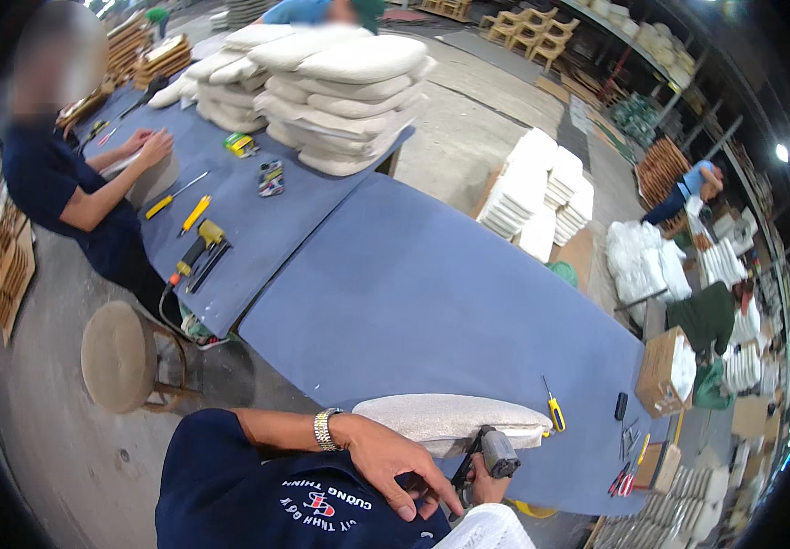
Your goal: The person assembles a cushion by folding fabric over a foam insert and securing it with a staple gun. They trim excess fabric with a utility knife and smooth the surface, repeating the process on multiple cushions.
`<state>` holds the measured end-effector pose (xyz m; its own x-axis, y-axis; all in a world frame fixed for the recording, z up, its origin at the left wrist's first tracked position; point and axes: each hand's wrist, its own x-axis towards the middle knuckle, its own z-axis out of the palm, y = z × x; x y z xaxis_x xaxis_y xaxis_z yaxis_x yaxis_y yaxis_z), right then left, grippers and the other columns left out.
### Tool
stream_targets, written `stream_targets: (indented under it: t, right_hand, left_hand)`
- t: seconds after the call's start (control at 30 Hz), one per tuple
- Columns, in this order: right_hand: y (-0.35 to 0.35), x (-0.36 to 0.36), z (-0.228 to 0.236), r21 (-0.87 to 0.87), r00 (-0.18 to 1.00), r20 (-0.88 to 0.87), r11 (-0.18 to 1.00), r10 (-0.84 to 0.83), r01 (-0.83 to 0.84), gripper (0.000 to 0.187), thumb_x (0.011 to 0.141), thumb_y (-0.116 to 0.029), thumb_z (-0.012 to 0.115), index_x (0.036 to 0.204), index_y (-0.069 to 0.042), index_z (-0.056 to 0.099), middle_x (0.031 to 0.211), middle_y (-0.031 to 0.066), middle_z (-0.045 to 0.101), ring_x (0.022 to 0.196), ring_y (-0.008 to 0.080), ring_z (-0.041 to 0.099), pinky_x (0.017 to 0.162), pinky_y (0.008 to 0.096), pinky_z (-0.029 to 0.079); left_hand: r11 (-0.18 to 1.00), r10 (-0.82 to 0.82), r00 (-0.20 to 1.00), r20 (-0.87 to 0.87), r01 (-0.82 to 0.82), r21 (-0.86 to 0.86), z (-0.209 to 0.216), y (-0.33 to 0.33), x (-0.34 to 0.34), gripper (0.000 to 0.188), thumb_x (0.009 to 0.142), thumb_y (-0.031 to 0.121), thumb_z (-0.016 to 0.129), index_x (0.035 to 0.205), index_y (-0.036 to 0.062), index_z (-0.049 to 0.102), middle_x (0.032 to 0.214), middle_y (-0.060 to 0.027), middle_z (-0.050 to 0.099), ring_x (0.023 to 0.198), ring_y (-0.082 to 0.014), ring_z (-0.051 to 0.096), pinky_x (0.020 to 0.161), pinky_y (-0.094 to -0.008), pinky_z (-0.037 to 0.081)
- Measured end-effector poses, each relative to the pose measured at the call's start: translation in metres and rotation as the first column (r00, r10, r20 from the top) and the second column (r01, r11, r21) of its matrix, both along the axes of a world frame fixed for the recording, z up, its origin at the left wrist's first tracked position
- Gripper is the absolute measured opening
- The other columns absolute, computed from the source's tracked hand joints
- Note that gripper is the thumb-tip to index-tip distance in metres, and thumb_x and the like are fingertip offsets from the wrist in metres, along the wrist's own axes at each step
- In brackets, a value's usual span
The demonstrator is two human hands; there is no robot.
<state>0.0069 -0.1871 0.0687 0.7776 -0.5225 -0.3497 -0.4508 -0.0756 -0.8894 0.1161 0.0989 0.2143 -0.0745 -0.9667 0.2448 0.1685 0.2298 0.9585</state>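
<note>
Cushion [441, 414] is at the near edge of your blue table [450, 293], right in front of you. Long axis runs left-right, right end dipping slightly toward you; left end tapers, right end is blunter. Your right hand [486, 485] is wrapped round the grip of the staple gun [499, 454], grey rounded end facing up and right. Can't make out its nose, or whether it touches the cushion. Your left hand [400, 468] hangs on the cushion's near side, fingers half-curled; palm hidden, so can't tell if it's grasping anything. Hand and gun cover part of the near side. White sleeve [486, 531] is cut off by the lower edge.
</note>
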Motion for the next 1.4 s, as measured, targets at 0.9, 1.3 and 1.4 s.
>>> stream_targets:
  t: [0.9,1.3,1.4]
  right_hand:
    - [0.027,0.006,0.029,-0.147,0.998,0.023,0.988,0.050,-0.046,0.044,0.085,-0.012,0.076,0.125,0.000,0.063,0.105,0.0135,0.073,0.098,0.0205,0.069,0.087,0.0333,0.053]
    - [0.024,-0.002,0.019,-0.182,0.983,0.151,0.981,0.103,-0.075,0.035,0.087,-0.006,0.077,0.120,0.001,0.067,0.105,0.0088,0.074,0.095,0.0133,0.068,0.087,0.0295,0.053]
    - [0.027,-0.004,0.017,-0.169,0.990,0.126,0.985,0.065,-0.043,0.039,0.082,-0.010,0.076,0.119,-0.003,0.067,0.102,0.0133,0.074,0.094,0.0272,0.075,0.084,0.0344,0.056]
  left_hand:
    - [0.722,0.308,0.928,0.212,-0.373,0.582,-0.227,-0.107,0.096,0.077,0.108,0.061,0.029,0.163,0.0073,0.026,0.171,-0.0177,0.018,0.159,-0.0302,0.014,0.129,-0.0410,0.012]
    - [0.644,0.130,0.594,0.794,-0.659,0.387,-0.145,-0.108,0.049,0.086,0.097,0.031,0.067,0.161,-0.0015,0.019,0.162,-0.0308,0.031,0.150,-0.0472,0.030,0.121,-0.0489,0.034]
    - [0.617,0.130,0.568,0.813,-0.688,0.382,-0.147,-0.110,0.047,0.087,0.095,0.027,0.069,0.160,-0.0016,0.019,0.160,-0.0308,0.034,0.148,-0.0463,0.035,0.117,-0.0493,0.040]
